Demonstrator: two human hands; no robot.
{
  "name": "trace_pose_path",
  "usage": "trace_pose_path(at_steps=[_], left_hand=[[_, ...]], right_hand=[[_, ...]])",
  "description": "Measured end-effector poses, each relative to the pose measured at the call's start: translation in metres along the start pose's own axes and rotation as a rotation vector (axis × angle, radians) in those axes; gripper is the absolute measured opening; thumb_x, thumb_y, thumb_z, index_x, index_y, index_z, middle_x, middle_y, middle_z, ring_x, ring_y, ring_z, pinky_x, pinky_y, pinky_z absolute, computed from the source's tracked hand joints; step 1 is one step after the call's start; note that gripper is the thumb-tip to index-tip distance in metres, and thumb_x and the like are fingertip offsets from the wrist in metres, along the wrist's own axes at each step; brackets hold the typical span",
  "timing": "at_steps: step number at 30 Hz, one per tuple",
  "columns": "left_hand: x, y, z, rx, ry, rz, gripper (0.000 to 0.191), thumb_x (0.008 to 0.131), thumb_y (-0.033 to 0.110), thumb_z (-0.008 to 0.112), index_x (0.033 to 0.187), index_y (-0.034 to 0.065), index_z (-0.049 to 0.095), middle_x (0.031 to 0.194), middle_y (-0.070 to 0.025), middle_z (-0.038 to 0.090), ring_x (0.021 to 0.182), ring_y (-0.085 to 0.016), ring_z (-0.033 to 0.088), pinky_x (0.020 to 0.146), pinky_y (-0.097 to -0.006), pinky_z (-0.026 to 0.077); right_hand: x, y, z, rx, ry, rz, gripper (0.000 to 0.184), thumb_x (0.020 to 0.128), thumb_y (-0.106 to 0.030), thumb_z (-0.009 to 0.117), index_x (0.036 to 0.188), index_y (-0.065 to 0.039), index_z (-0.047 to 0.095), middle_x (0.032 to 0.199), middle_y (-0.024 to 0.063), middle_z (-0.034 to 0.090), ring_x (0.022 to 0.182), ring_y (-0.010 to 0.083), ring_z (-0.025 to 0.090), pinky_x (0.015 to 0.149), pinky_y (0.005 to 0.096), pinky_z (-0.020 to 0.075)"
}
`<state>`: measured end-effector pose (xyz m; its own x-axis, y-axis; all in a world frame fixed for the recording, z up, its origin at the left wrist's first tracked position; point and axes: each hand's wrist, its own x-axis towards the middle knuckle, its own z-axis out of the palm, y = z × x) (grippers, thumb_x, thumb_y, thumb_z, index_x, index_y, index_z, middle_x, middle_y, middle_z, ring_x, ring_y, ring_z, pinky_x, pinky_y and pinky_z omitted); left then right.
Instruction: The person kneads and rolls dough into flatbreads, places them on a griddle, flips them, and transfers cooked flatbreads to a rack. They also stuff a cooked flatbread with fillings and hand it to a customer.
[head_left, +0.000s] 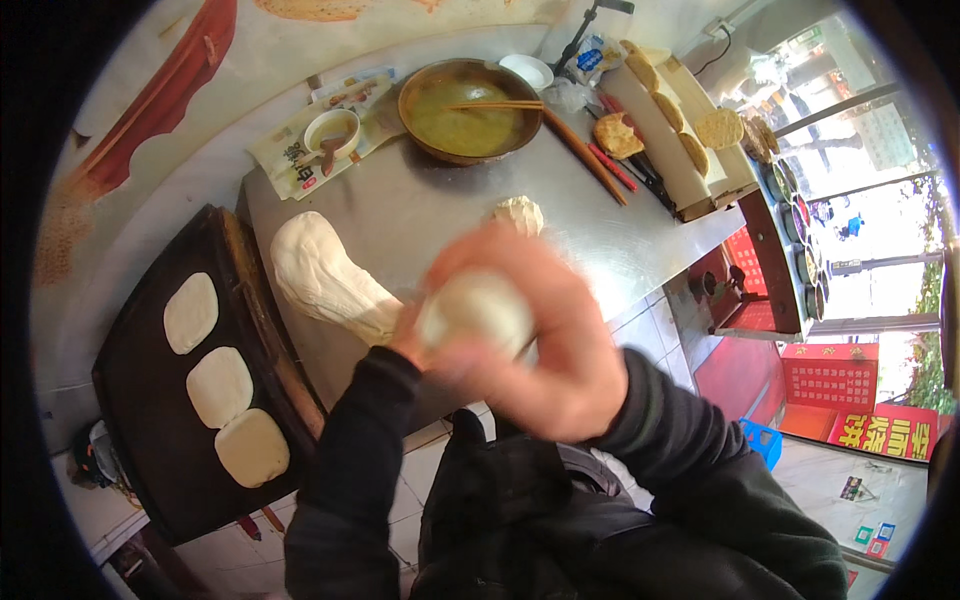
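Observation:
Blurred by motion, a round piece of dough (480, 311) is held between my two hands above the steel table's near edge. My right hand (559, 322) curls around its top and right side. My left hand (420, 337) is at its lower left, partly hidden behind the dough and my right hand. A long lump of dough (322, 274) lies on the table to the left, its narrow end reaching behind my left wrist. Just beyond my hands, a small dough piece (520, 215) rests on the metal, its lower part covered by my fingers.
Flat dough rounds (251, 448) lie on a black griddle (150, 420) at left. Along the table's back stand a bowl of yellowish liquid (469, 131) with chopsticks, a small white cup (332, 135) and a wooden rolling pin (585, 157). Baked flatbreads (667, 112) fill a cardboard box (694, 202) at right.

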<state>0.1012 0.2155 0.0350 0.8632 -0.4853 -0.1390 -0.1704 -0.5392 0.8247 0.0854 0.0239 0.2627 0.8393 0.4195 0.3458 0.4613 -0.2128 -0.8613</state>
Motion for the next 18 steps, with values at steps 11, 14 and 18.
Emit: trace_pose_path(at_steps=[11,14,18], left_hand=[[-0.046,0.048,0.006,-0.379,0.343,-0.137,0.053,0.071,0.02,0.092,0.115,0.0025,0.068,0.104,-0.0165,0.074,0.115,-0.04,0.065,0.113,-0.0571,0.037],[-0.057,0.065,0.019,-0.155,0.202,-0.298,0.059,0.07,0.019,0.092,0.12,0.0007,0.066,0.104,-0.0183,0.072,0.111,-0.04,0.066,0.108,-0.0537,0.044],[-0.046,0.064,0.016,0.52,0.515,0.077,0.058,0.071,0.014,0.089,0.121,-0.0004,0.062,0.105,-0.023,0.071,0.105,-0.045,0.069,0.091,-0.0508,0.055]], right_hand=[[-0.05,0.146,0.075,-0.143,0.09,0.175,0.058,0.09,-0.031,0.078,0.14,-0.005,0.064,0.141,0.0223,0.064,0.138,0.0389,0.056,0.115,0.0444,0.0459],[-0.07,0.145,0.088,0.13,-0.031,0.468,0.049,0.093,-0.033,0.072,0.134,-0.005,0.07,0.128,0.0209,0.072,0.123,0.0361,0.067,0.106,0.0431,0.0533],[-0.057,0.149,0.089,0.424,0.105,1.129,0.043,0.096,-0.034,0.061,0.124,-0.005,0.077,0.11,0.0221,0.078,0.1,0.0336,0.076,0.093,0.0417,0.0587]])
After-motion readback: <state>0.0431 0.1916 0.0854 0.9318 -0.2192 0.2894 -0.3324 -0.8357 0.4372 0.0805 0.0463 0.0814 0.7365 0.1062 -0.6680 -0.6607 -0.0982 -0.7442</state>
